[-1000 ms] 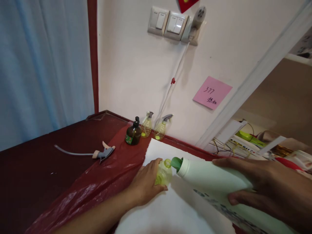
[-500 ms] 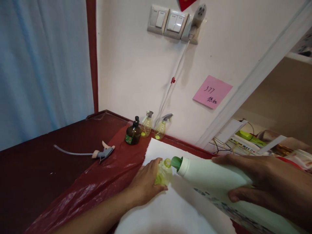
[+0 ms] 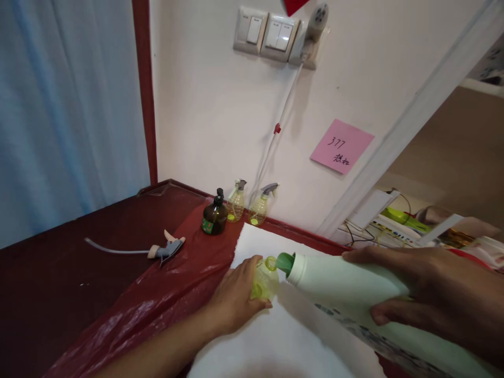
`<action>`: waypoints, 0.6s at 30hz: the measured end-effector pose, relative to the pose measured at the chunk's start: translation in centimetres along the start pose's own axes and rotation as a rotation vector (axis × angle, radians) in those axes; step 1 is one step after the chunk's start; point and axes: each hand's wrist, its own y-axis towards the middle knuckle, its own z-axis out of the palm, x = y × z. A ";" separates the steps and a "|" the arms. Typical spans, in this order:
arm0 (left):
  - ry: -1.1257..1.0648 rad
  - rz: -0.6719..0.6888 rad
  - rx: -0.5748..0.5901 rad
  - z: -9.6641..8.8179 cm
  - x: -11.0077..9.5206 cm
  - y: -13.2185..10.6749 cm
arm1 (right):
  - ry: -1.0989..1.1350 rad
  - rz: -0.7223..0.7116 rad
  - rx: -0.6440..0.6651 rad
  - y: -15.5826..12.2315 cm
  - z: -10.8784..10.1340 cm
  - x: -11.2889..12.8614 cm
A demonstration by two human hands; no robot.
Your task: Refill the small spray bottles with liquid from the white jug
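My left hand (image 3: 236, 296) is wrapped round a small clear bottle (image 3: 266, 277) of yellow-green liquid that stands on a white sheet (image 3: 283, 336). My right hand (image 3: 429, 291) grips a large white bottle (image 3: 346, 289), tilted almost flat, with its green spout (image 3: 285, 262) at the small bottle's open mouth. The small bottle has no cap or spray head on it.
A loose spray head with its tube (image 3: 161, 250) lies on the dark red table (image 3: 59, 273). A brown pump bottle (image 3: 214, 216) and two small spray bottles (image 3: 249, 205) stand against the wall. Red plastic film (image 3: 165, 299) covers the table beside the sheet. Cables and clutter (image 3: 394, 226) lie at the right.
Both hands and both bottles keep their places. Only the view has drifted slightly.
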 end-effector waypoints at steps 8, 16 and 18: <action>0.000 0.007 -0.004 -0.1 -0.1 -0.1 | -0.024 0.016 0.127 0.5 -0.4 0.2; 0.000 0.012 -0.008 -0.2 -0.2 -0.2 | -0.049 0.025 0.154 0.4 -0.9 0.8; 0.005 0.013 -0.012 -0.1 -0.2 -0.2 | -0.050 0.032 0.167 0.4 -1.0 0.8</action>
